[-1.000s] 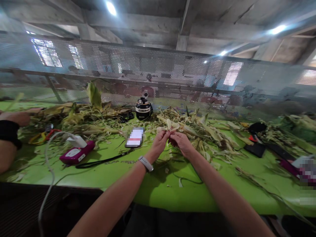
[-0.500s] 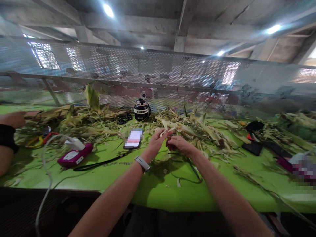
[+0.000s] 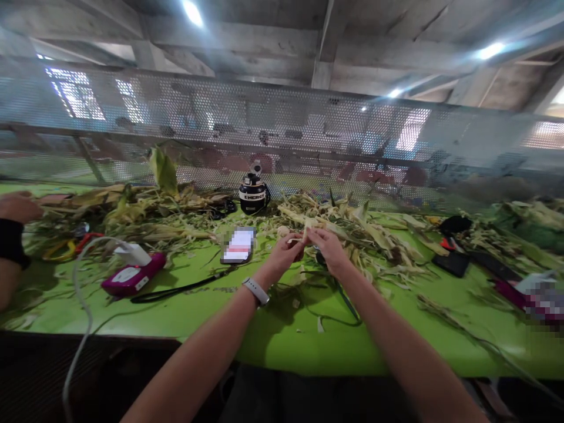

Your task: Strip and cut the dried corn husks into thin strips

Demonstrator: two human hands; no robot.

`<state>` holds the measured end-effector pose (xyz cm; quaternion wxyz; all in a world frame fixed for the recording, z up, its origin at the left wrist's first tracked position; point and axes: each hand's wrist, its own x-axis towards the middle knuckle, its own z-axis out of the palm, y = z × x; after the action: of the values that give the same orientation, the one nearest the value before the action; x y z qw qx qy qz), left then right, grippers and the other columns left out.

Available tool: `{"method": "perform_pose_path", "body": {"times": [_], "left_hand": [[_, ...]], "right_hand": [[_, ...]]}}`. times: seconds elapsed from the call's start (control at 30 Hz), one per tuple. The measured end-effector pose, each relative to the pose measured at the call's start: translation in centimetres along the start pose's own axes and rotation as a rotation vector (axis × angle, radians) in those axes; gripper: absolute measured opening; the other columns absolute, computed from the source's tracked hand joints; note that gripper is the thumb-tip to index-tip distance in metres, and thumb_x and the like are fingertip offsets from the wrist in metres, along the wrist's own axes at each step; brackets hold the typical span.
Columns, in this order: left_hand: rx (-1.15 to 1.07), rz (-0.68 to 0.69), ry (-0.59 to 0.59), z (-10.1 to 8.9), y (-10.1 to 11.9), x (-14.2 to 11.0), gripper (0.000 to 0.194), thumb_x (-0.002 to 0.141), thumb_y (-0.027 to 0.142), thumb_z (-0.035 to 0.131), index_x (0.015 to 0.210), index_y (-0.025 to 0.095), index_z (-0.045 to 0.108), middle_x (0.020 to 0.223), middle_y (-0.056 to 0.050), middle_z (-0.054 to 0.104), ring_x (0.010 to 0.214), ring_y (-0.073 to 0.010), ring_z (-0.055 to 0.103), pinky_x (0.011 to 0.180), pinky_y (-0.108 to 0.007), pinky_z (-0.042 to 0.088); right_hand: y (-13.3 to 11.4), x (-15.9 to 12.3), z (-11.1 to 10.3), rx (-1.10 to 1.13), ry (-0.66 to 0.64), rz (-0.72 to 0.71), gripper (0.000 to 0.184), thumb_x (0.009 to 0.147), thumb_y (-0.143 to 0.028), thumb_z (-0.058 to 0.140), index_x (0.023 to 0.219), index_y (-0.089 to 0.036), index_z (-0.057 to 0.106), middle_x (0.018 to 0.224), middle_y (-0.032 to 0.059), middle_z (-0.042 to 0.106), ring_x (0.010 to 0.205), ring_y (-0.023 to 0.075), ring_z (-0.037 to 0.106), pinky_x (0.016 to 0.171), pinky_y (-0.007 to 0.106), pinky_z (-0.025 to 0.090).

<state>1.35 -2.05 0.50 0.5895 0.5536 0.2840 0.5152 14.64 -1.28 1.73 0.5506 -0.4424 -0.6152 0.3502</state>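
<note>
In the middle of the head view my two hands meet just in front of a heap of corn husks (image 3: 370, 229). My left hand (image 3: 284, 255), with a pale watch band on its wrist, is closed with its fingertips on a pale strip of corn husk (image 3: 311, 223). The same strip is pinched between the thumb and fingers of my right hand (image 3: 328, 247). A small rounded pale piece (image 3: 283, 231) shows at the left fingertips; I cannot tell what it is. Below the hands a dark green cord (image 3: 348, 305) lies on the green tabletop (image 3: 317, 352).
A phone (image 3: 238, 245) and a black strap (image 3: 176, 291) lie left of my hands. Further left are a magenta power strip (image 3: 132, 276) with a white plug and another person's hand (image 3: 20, 207). A black ENERGY bottle (image 3: 253, 197) stands behind, before a perforated metal screen (image 3: 291, 129).
My right hand has risen slightly to the husk strip and now pinches it beside the left fingertips. The left hand has turned a little. The other person's hand has shifted left.
</note>
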Motion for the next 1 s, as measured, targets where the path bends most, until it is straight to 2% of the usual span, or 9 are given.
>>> {"method": "perform_pose_path", "body": {"times": [0.17,0.27,0.33,0.4,0.47,0.57,0.67,0.8,1.0], "left_hand": [[0.092,0.032,-0.073,-0.3,-0.2,0.2,0.042,0.063,0.053,0.069,0.077,0.016,0.056,0.048,0.008,0.043,0.046,-0.0054,0.037,0.047,-0.021,0.028],[0.146,0.037,-0.096,-0.5,-0.4,0.3,0.042,0.063,0.054,0.068,0.075,0.016,0.056,0.049,0.007,0.046,0.047,-0.0062,0.040,0.049,-0.022,0.030],[0.164,0.023,-0.100,-0.6,-0.6,0.4,0.043,0.062,0.056,0.068,0.074,0.016,0.056,0.048,0.007,0.047,0.046,-0.0065,0.041,0.049,-0.022,0.031],[0.166,-0.004,-0.096,-0.5,-0.7,0.4,0.044,0.061,0.057,0.068,0.072,0.016,0.054,0.048,0.006,0.048,0.045,-0.0067,0.041,0.048,-0.022,0.031],[0.153,-0.026,-0.074,-0.5,-0.8,0.4,0.043,0.061,0.056,0.068,0.073,0.016,0.055,0.047,0.006,0.048,0.044,-0.0067,0.041,0.048,-0.022,0.032],[0.124,-0.011,-0.042,-0.7,-0.9,0.4,0.040,0.061,0.050,0.070,0.075,0.015,0.058,0.052,0.004,0.052,0.046,-0.0062,0.043,0.049,-0.021,0.033],[0.180,0.002,-0.063,-0.7,-1.0,0.5,0.037,0.058,0.047,0.072,0.068,0.014,0.059,0.051,0.003,0.052,0.046,-0.0060,0.042,0.048,-0.021,0.034],[0.313,-0.021,-0.133,-0.6,-1.0,0.5,0.043,0.062,0.055,0.066,0.053,0.015,0.051,0.044,0.002,0.049,0.042,-0.0071,0.043,0.045,-0.021,0.033],[0.334,0.056,-0.206,-0.6,-0.9,0.4,0.042,0.067,0.057,0.061,0.062,0.015,0.055,0.051,0.002,0.053,0.049,-0.0087,0.046,0.051,-0.022,0.036]], "right_hand": [[0.9,-0.1,0.5,0.169,0.081,0.064,0.033,0.059,-0.049,0.068,0.058,-0.019,0.056,0.058,-0.0013,0.055,0.059,0.0140,0.049,0.065,0.029,0.043],[1.5,0.2,0.2,0.142,0.073,0.108,0.034,0.060,-0.050,0.066,0.056,-0.019,0.054,0.056,-0.0016,0.052,0.056,0.0133,0.048,0.063,0.029,0.042],[1.5,0.4,-0.2,0.036,0.065,0.078,0.030,0.061,-0.048,0.064,0.061,-0.018,0.057,0.062,0.0004,0.056,0.062,0.0160,0.052,0.067,0.032,0.044],[1.1,0.5,-0.7,-0.124,0.110,-0.052,0.026,0.062,-0.040,0.064,0.075,-0.018,0.063,0.079,0.0046,0.062,0.077,0.0207,0.056,0.077,0.036,0.044],[0.4,0.2,-1.1,-0.278,0.111,-0.250,0.032,0.064,-0.032,0.063,0.093,-0.019,0.065,0.103,0.0081,0.062,0.100,0.0242,0.054,0.091,0.040,0.039],[-0.5,-0.5,-0.9,-0.453,-0.096,-0.466,0.028,0.069,-0.026,0.061,0.096,-0.022,0.067,0.119,0.0086,0.058,0.116,0.0246,0.047,0.101,0.042,0.031],[-0.7,-0.8,-0.3,-0.551,-0.181,-0.524,0.014,0.074,-0.027,0.062,0.084,-0.020,0.068,0.111,0.0095,0.062,0.110,0.0242,0.051,0.098,0.041,0.034],[-0.3,-0.4,-0.3,-0.539,-0.104,-0.538,0.015,0.082,-0.030,0.056,0.074,-0.020,0.062,0.094,0.0079,0.066,0.098,0.0218,0.056,0.091,0.037,0.039],[0.6,-0.1,-0.7,-0.530,0.043,-0.418,0.018,0.086,-0.033,0.050,0.077,-0.020,0.058,0.083,0.0070,0.064,0.086,0.0213,0.057,0.082,0.035,0.042]]}}
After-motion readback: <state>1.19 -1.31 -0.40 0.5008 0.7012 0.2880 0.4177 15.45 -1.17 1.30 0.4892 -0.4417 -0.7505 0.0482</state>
